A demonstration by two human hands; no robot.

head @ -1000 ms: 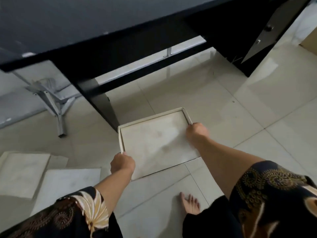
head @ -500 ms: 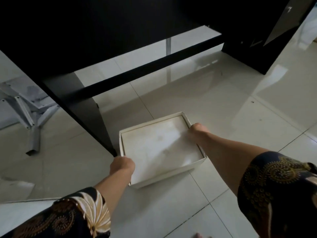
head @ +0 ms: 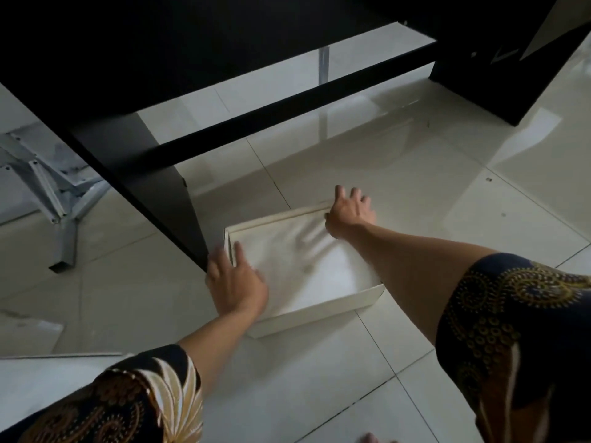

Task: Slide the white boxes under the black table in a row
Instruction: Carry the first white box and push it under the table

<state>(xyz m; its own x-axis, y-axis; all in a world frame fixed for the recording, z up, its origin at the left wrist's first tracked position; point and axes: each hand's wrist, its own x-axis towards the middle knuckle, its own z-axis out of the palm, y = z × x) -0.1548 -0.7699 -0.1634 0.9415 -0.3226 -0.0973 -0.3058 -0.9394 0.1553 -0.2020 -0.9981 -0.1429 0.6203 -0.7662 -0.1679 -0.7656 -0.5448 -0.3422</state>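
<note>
An open white box (head: 307, 270) lies on the tiled floor just right of the black table's (head: 179, 49) front left leg (head: 153, 199). My left hand (head: 235, 282) hovers over the box's near left corner with its fingers spread. Over the far right corner my right hand (head: 350, 212) is also spread, touching or just above the rim. Neither hand grips the box. Both hands are blurred by motion.
A black crossbar (head: 287, 113) runs low between the table legs behind the box. A grey metal stand (head: 60, 199) is at the left. Flat white pieces (head: 28, 366) lie on the floor at the lower left. A black cabinet (head: 499, 78) stands at the right.
The box came down onto the floor beside the table leg. Both hands, earlier closed on its left and right rims, have let go and opened.
</note>
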